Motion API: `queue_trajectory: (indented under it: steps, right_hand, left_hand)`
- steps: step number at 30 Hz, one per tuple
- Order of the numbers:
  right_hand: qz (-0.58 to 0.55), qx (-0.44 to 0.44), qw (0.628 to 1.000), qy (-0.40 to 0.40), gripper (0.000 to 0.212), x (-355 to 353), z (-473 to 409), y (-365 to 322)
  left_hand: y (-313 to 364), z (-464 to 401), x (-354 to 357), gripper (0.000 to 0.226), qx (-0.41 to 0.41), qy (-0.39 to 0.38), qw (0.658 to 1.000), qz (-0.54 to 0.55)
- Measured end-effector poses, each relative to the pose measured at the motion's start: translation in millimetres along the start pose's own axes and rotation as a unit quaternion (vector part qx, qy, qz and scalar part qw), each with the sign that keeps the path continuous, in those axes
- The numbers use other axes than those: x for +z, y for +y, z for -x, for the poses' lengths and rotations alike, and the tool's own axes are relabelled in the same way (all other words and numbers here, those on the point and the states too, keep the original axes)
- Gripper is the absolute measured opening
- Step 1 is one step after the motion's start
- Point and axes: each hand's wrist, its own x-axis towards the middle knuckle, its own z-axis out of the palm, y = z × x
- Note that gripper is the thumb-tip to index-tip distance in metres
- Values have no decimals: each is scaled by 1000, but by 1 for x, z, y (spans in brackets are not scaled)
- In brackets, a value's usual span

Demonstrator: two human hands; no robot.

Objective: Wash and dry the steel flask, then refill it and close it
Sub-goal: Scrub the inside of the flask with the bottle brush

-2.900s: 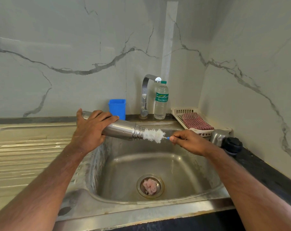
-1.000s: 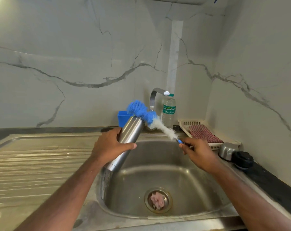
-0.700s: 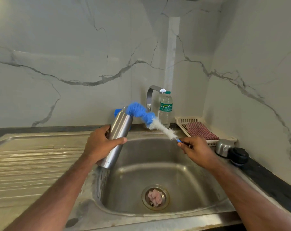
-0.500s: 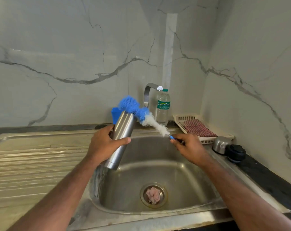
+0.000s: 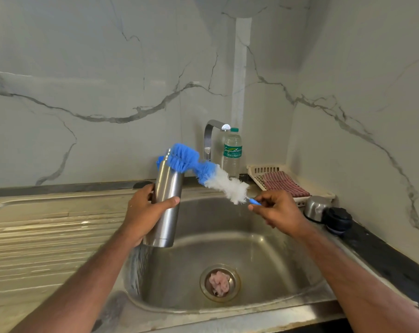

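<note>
One steel flask [image 5: 166,207] gripped near-upright by left hand [image 5: 144,212] over one sink [image 5: 263,272]; one blue-and-white bottle brush [image 5: 203,173] at its mouth, handle pinched by right hand [image 5: 279,211] fingers; one water bottle [image 5: 232,152], one lid [image 5: 337,218]

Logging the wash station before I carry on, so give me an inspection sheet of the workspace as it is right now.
Surface: steel sink, ribbed drainboard left; pink wad in drain.
Job's things: steel flask near upright over basin; bottle brush bent at its mouth; flask cap on counter.
Clutter: water bottle, checked cloth in tray.
Hands: left hand grips flask; right hand pinches brush handle.
Cables: nothing seen.
Surroundings: marble walls, tap.
</note>
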Motion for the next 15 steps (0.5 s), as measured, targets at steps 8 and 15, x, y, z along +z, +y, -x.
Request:
queue_trajectory:
  steps: [8, 15]
  right_hand:
    - [14, 22, 999, -29, 18, 2, 1, -1]
    - [19, 31, 998, -54, 20, 20, 1, -1]
  left_hand:
    - [-8, 5, 10, 63, -59, -28, 995, 73]
    - [-3, 9, 23, 50, -94, -61, 987, 112]
